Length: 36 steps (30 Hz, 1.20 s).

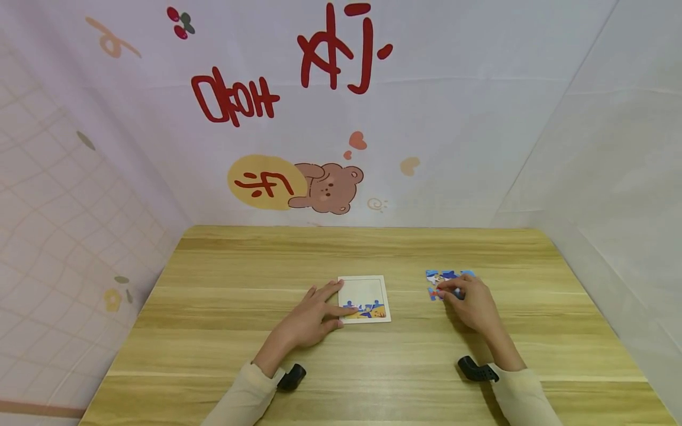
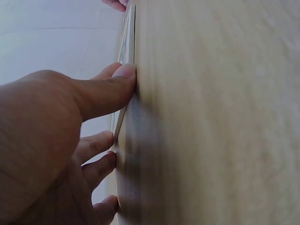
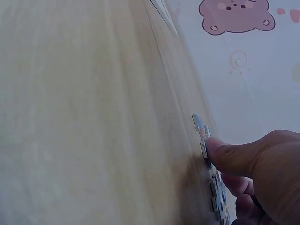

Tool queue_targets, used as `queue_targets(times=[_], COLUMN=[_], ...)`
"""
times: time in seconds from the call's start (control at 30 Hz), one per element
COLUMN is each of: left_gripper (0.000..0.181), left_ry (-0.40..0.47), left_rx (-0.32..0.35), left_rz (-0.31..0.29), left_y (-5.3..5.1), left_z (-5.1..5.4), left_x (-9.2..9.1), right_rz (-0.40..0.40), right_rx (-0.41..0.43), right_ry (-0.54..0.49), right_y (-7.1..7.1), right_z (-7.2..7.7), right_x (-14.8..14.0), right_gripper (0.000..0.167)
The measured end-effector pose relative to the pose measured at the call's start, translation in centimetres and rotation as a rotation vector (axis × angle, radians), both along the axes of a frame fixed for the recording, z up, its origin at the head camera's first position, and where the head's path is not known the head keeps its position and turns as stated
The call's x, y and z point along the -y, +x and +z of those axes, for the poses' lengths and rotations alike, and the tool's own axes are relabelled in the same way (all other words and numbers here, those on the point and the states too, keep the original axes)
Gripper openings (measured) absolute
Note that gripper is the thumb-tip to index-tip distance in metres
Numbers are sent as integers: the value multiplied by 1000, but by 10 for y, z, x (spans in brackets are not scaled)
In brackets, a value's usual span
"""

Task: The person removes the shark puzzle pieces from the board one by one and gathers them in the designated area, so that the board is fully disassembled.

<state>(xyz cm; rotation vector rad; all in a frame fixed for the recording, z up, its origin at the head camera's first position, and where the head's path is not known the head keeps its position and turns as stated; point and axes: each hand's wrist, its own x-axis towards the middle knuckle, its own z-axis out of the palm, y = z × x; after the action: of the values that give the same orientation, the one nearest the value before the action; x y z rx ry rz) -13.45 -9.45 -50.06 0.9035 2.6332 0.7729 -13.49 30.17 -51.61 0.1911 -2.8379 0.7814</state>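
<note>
A square white puzzle board (image 1: 362, 290) lies on the table, with a few joined puzzle pieces (image 1: 375, 310) along its near edge showing blue and yellow print. My left hand (image 1: 306, 319) rests at the board's left side, fingers spread, the index finger reaching over the pieces. In the left wrist view its thumb (image 2: 110, 91) touches the board's edge. To the right of the board lies a group of loose blue puzzle pieces (image 1: 447, 276). There my right hand (image 1: 474, 305) pinches a puzzle piece (image 3: 204, 146) between thumb and fingers; the hand partly hides the group.
The wooden table (image 1: 256, 248) runs back to a white cloth wall (image 1: 458, 118) printed with a bear and red characters. Cloth also hangs at both sides. Black wrist cameras (image 1: 292, 377) are strapped to both wrists.
</note>
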Motion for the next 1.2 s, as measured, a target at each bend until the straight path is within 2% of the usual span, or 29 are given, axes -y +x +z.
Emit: queue_targets(times=[0.27,0.5,0.7,0.9,1.03,1.2], left_gripper=[39,39,37,39,44,49], left_ry=[20,15,14,6,4,-37], left_rx=[-8,-24,-63,-98,-123,-110], left_rz=[-10,-11,-1,31,12,-23], left_y=[2,1,1,6,7,8], left_z=[0,1,4,7,8,4], left_x=[-2,-3,-5,-9,-17,-24], right_rz=[-21,-33,7,52,92,135], right_rx=[5,-26,-7,43,58,58], right_ry=[-18,-102,-171,-199,-202,-171], right_y=[4,7,9,5,2,3], right_z=[3,8,17,15,11,8], right_x=[-1,5,25,51,65,82], right_gripper=[12,18,21,23,24,26])
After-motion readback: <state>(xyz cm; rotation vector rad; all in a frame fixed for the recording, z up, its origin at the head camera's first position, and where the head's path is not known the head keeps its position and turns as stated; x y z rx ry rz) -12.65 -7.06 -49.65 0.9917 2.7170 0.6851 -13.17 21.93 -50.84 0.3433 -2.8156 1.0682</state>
